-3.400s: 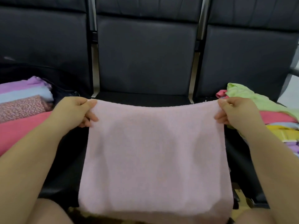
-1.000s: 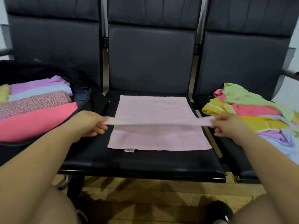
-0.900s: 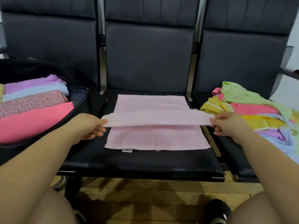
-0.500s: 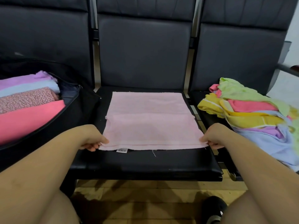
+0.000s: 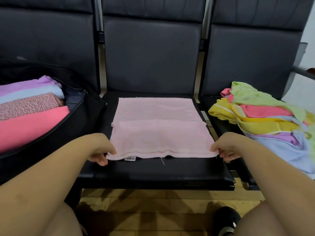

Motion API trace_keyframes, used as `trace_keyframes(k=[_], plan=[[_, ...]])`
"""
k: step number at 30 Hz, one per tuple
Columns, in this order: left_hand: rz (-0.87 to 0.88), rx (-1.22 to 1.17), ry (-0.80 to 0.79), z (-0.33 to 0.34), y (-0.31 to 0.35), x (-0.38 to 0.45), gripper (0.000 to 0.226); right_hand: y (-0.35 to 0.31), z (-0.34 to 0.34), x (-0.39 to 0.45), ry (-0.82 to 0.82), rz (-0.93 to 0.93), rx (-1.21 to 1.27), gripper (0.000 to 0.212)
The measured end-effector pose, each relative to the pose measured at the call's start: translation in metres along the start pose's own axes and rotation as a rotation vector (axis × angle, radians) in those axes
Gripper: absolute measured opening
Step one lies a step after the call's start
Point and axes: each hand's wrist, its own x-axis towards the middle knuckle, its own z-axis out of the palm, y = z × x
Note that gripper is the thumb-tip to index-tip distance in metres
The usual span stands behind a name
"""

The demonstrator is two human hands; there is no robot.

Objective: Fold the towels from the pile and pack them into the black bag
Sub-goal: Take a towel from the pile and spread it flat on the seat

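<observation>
Pink towel (image 5: 160,132) lies on the middle chair seat (image 5: 153,174); my left hand (image 5: 100,149) and right hand (image 5: 225,149) pinch its near corners. I'd lift evenly and match the edges before creasing.

A single head-worn view looks forward and steeply down, close over the middle chair seat (image 5: 153,174) of a row of black chairs. Both forearms reach in from the bottom corners (the wide lens bows the edges). The frame takes in the seat backs above and the floor (image 5: 153,210) below.
</observation>
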Motion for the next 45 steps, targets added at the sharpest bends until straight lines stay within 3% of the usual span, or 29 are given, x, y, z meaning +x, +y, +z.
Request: trace_keyframes(k=[5,9,16,22,25,27,28,31,32,35,37,39,41,45], plan=[[0.008,0.051,0.033,0.014,0.000,-0.001,0.032,-0.001,-0.001,-0.006,0.021,-0.059,0.121,0.018],[0.051,-0.029,0.030,0.020,-0.005,-0.007,0.025,0.000,0.001,-0.013,0.045,-0.088,0.149,0.016],[0.210,-0.678,0.120,0.010,-0.019,-0.012,0.004,0.001,-0.003,-0.030,0.019,-0.160,0.384,0.021],[0.479,-0.921,0.204,-0.009,-0.033,-0.043,0.050,-0.003,-0.020,-0.056,-0.108,-0.245,0.865,0.027],[0.624,-1.032,0.209,-0.031,-0.030,-0.068,0.024,-0.016,-0.044,-0.083,-0.157,-0.402,1.090,0.031],[0.702,-1.188,0.231,-0.050,-0.024,-0.090,0.018,-0.025,-0.066,-0.102,-0.167,-0.528,1.147,0.059],[0.747,-1.263,0.241,-0.061,-0.020,-0.101,0.020,-0.030,-0.078,-0.113,-0.148,-0.589,1.162,0.062],[0.877,-1.452,0.233,-0.099,-0.007,-0.138,0.031,-0.051,-0.106,-0.153,-0.094,-0.736,1.257,0.011],[0.915,-1.492,0.218,-0.110,-0.004,-0.148,0.039,-0.058,-0.113,-0.163,-0.076,-0.773,1.288,0.006],[0.988,-1.501,0.196,-0.128,0.005,-0.170,0.051,-0.069,-0.126,-0.177,-0.007,-0.834,1.292,0.020],[0.963,-1.478,0.195,-0.129,0.010,-0.169,0.046,-0.071,-0.121,-0.171,0.036,-0.822,1.275,0.023],[0.870,-1.455,0.206,-0.120,0.014,-0.154,0.030,-0.068,-0.110,-0.151,0.062,-0.764,1.293,0.009],[0.747,-1.443,0.208,-0.106,0.016,-0.128,0.014,-0.061,-0.094,-0.122,0.088,-0.671,1.338,0.013],[0.514,-1.421,0.190,-0.072,0.012,-0.063,0.013,-0.046,-0.059,-0.064,0.056,-0.497,1.365,0.022]])
